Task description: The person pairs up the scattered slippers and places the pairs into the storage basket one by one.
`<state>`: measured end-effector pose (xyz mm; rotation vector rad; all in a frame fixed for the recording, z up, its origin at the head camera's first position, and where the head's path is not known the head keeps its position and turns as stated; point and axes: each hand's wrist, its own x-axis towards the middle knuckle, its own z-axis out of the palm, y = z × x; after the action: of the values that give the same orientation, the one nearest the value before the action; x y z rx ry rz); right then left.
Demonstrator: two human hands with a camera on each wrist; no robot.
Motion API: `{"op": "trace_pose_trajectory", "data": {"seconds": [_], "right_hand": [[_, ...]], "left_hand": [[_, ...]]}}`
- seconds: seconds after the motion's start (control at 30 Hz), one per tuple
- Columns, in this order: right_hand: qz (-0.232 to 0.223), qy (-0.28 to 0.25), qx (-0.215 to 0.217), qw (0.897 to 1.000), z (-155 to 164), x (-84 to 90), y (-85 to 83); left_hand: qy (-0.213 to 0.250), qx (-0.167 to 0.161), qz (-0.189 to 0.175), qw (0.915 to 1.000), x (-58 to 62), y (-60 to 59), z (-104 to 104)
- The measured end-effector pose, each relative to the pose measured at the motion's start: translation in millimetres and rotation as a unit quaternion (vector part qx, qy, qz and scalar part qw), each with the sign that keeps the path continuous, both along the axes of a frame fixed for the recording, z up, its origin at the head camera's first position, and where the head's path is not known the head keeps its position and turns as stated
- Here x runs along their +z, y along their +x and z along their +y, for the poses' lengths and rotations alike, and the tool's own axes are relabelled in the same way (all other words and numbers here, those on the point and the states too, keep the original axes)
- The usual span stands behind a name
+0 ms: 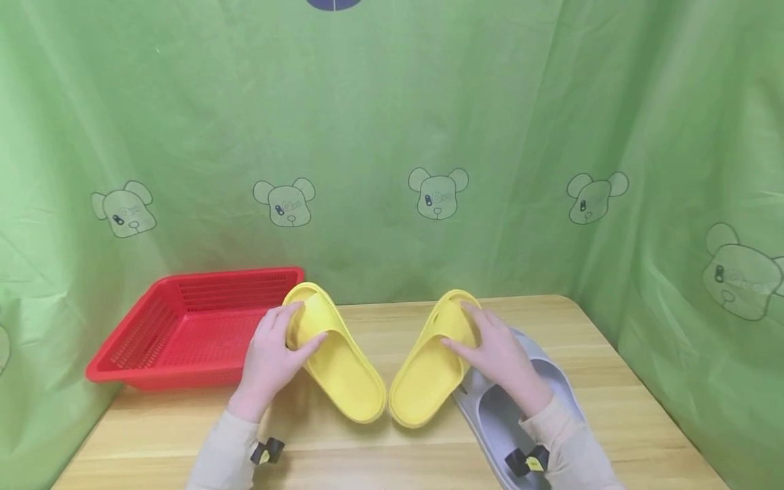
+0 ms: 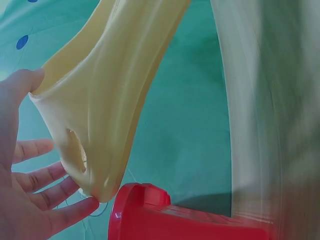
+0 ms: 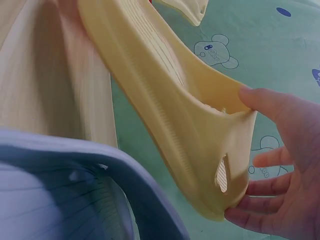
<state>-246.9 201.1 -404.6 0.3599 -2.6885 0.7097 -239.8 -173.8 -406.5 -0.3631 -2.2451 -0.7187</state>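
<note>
Two yellow slippers stand out over the middle of the table in the head view, heels close together and toes spread apart. My left hand holds the left yellow slipper at its strap. In the left wrist view its thumb lies on the strap's edge and the fingers reach the toe. The right yellow slipper is held likewise by my right hand, thumb at the strap opening and fingertips around the toe. Beneath the right hand and forearm lies a larger blue-grey slipper, partly hidden by them.
A red plastic basket with slotted walls sits at the table's back left, close to the left hand. Green curtain with bear heads surrounds the wooden table at the back and sides.
</note>
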Motion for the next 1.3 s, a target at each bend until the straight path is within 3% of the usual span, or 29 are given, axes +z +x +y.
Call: {"op": "trace_pose_trajectory", "data": {"seconds": [0.4, 0.67, 1.03, 1.3], "right_hand": [[-0.001, -0.032, -0.045, 0.999, -9.2, -2.0, 1.7], [0.009, -0.039, -0.062, 0.997, -11.1, -8.5, 0.4], [-0.003, -0.029, -0.081, 0.996, -11.6, -10.0, 1.0], [-0.031, -0.028, -0.093, 0.995, -9.0, -7.6, 0.9]], "left_hand": [[0.024, 0.055, -0.03, 0.9978, 7.0, 0.9, -0.2], [0.02, 0.124, -0.085, 0.9884, 16.3, 0.2, 7.8], [0.023, 0.16, -0.067, 0.9845, 26.3, -10.5, 27.6], [0.041, 0.177, -0.079, 0.9802, 27.1, -16.7, 46.1]]}}
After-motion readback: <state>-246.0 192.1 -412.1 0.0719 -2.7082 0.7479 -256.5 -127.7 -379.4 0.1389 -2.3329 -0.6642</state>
